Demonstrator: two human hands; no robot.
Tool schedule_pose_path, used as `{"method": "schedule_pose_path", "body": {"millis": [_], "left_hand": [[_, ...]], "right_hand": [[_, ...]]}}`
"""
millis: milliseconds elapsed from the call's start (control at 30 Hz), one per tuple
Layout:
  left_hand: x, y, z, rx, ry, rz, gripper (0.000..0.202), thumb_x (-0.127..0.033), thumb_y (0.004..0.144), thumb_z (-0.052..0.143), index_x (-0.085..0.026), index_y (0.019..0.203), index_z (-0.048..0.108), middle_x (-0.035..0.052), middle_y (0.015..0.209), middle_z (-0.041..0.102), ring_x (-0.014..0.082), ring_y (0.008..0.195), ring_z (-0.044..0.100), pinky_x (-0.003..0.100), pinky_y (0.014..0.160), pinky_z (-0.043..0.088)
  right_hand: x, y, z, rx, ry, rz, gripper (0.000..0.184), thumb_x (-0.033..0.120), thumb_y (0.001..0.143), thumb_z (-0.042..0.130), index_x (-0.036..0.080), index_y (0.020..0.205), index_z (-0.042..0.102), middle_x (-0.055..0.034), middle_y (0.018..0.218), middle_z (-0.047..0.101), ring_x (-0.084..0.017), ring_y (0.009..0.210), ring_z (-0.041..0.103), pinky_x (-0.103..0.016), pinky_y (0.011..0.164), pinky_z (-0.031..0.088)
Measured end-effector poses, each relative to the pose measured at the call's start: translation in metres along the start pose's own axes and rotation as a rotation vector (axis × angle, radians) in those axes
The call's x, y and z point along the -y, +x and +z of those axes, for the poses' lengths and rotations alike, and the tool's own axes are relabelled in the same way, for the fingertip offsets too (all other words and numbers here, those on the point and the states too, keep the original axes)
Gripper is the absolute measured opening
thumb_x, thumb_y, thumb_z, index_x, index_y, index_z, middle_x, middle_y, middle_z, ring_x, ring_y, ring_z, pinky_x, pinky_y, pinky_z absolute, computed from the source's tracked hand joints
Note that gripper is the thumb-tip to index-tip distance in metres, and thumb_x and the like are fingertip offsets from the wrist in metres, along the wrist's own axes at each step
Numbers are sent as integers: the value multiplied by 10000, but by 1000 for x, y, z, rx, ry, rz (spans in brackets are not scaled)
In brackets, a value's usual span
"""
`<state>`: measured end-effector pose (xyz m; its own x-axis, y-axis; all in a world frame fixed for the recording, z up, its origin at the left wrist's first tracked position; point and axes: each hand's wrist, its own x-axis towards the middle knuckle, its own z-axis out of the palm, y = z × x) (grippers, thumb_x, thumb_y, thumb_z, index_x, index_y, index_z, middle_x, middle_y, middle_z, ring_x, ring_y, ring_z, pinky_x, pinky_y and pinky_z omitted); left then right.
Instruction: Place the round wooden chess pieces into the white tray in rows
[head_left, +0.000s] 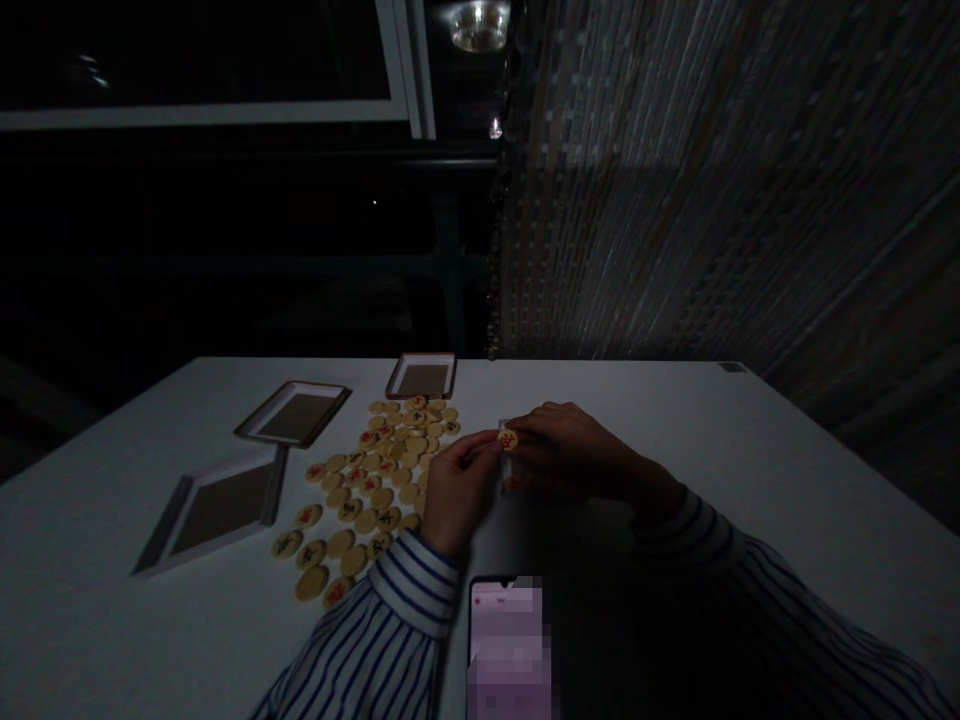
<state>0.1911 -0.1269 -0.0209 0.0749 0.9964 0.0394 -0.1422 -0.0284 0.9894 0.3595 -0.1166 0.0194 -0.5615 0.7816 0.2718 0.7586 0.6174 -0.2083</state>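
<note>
Pinching: my left hand (459,490), fingertips nearly closed, holds a red-marked disc (508,440).
Right hand (574,450): curled against the disc's other side; I cannot tell its grip.
Loose discs (381,497): scattered on the desk (795,480), leftward.

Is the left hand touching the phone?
Apart. The head view shows a strip of bare table between the left hand and the top edge of the phone.
</note>
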Motion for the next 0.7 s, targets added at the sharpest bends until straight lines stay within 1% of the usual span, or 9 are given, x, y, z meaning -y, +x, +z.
{"method": "schedule_pose_path", "body": {"millis": [167, 367, 500, 700], "left_hand": [[1, 0, -2, -23, 69, 49, 249, -309, 688, 662, -150, 876, 698, 64, 887, 718, 183, 862, 648, 314, 829, 482], [1, 0, -3, -20, 102, 64, 249, -316, 704, 653, -160, 890, 706, 63, 899, 719, 192, 879, 646, 338, 854, 477], [1, 0, -3, -12, 121, 79, 238, -305, 709, 652, -165, 892, 709, 58, 905, 720, 188, 891, 644, 330, 865, 473], [1, 0, -2, 10, 138, 93, 237, -314, 711, 647, -174, 890, 713, 59, 910, 720, 192, 891, 649, 331, 863, 476]], "right_hand": [[2, 1, -3, 9, 50, -5, 300, 360, 898, 438, 208, 1069, 633, -53, 961, 685, -184, 894, 595, -323, 785, 413], [1, 1, 0, -33, 80, 28, 289, 321, 898, 438, 190, 1041, 653, -60, 967, 692, -184, 880, 608, -320, 785, 429], [1, 1, 1, -56, 87, 46, 271, 296, 888, 453, 195, 1030, 660, -58, 977, 691, -184, 890, 609, -314, 787, 436], [2, 1, 1, -35, 98, 43, 270, 289, 891, 442, 202, 1017, 664, -59, 961, 694, -178, 880, 612, -304, 772, 435]]}}
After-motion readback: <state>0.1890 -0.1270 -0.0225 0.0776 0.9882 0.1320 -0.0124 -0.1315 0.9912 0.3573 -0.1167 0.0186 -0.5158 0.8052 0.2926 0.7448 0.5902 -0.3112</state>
